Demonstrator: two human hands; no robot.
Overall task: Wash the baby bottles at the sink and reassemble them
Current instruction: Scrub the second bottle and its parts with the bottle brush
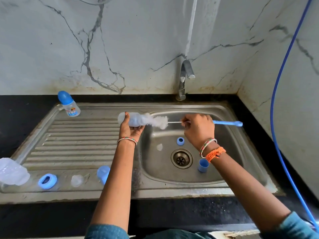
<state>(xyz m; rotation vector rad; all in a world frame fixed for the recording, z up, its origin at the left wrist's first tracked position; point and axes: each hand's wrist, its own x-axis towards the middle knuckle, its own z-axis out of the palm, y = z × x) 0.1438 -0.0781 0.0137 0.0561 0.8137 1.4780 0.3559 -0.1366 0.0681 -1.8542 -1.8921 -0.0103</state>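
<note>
Hands (132,129) (198,128) work fluffy brush (159,121) into clear bottle (132,120) — steel sink (241,135).

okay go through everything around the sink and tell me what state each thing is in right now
Left hand: holds open bottle sideways.
Right hand: grips bottle brush, bristles partly inside bottle.
Tap: no water visible.
Assembled bottle: capped, upright on drainboard.
Blue ring: loose on drainboard.
Clear teat: loose on drainboard.
Blue cap: loose in basin.

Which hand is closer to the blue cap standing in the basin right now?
Right. The right hand grips the bottle brush above the basin, its wrist just over the blue cap; the left hand holds the bottle over the drainboard.
</note>
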